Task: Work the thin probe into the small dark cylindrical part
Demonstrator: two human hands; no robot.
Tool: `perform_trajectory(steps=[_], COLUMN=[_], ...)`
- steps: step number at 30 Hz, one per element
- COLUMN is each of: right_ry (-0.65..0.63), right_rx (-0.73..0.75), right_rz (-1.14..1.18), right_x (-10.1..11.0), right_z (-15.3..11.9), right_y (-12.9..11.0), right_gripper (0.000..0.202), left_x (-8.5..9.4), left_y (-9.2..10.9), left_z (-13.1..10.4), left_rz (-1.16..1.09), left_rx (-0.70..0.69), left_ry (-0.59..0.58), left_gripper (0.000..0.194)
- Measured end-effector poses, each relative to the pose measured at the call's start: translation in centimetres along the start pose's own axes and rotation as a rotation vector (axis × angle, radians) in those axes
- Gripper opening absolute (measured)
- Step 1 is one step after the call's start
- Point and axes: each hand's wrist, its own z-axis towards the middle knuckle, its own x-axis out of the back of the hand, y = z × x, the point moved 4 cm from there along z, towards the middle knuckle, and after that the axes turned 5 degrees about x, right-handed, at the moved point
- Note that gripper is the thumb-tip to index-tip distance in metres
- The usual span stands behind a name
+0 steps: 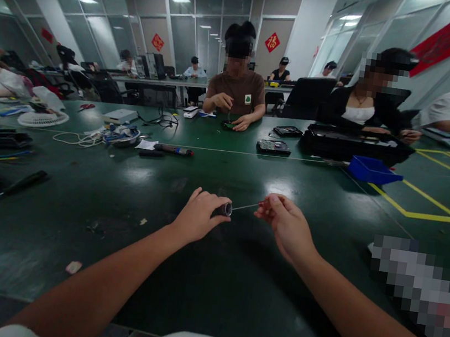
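My left hand (201,213) is closed round a short dark cylinder (225,209), whose round, light-rimmed end faces right. A thin metal shaft (245,207) runs from that end to the fingertips of my right hand (286,222), which are pinched on it. A little dark red shows at the pinch; the rest of the shafted tool, if any, is hidden by the fingers. I cannot tell whether the shaft enters the cylinder or only touches its end. Both hands are held above the green tabletop (209,278).
A blue tray (375,171) and a long black casing (353,147) are at the back right. An electric screwdriver (173,150) and coiled cables (121,135) lie ahead-left. A long black-handled tool (26,181) rests at left. Across the table a person (235,94) works on a small board.
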Motion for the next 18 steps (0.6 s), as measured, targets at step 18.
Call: perform_trajectory(steps=[18], right_ry=[-0.13], right_rx=[0.249], right_rz=[-0.533], right_x=[-0.4], right_z=[-1.0], right_y=[-2.6], right_gripper=[0.026], left_x=[0.0], left_y=[0.2], left_z=[-0.2], left_rz=[-0.045], left_rx=[-0.004], left_ry=[-0.004], left_gripper=[0.035])
